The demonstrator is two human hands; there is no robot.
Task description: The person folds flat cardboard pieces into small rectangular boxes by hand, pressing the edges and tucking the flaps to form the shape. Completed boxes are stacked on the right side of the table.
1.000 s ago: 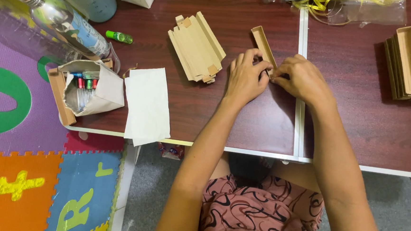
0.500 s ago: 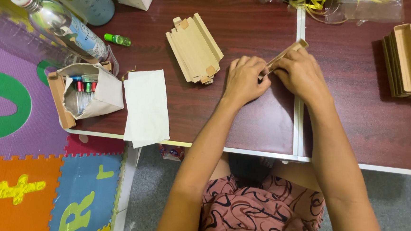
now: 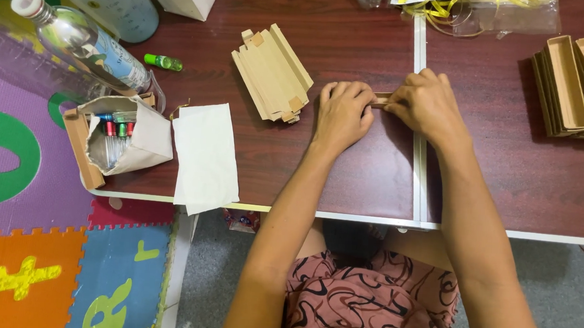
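Both hands meet over a small brown cardboard piece (image 3: pixel 379 101) on the dark red table (image 3: pixel 346 167). My left hand (image 3: pixel 343 114) presses on its left end with curled fingers. My right hand (image 3: pixel 428 106) covers its right end, fingers folded over it. Only a short strip of the cardboard shows between the hands. A stack of flat cardboard blanks (image 3: pixel 272 72) lies just left of my left hand.
Finished cardboard trays (image 3: pixel 577 85) are stacked at the right edge. A white paper sheet (image 3: pixel 206 153), a paper bag of small tubes (image 3: pixel 126 139), plastic bottles (image 3: pixel 76 39) and a green tube (image 3: pixel 162 61) lie at the left. Clear bags with yellow strips (image 3: pixel 477 10) sit at the back.
The cardboard piece was held up and open between the hands; both hands have since lowered and closed over it, pressing it flat against the table.
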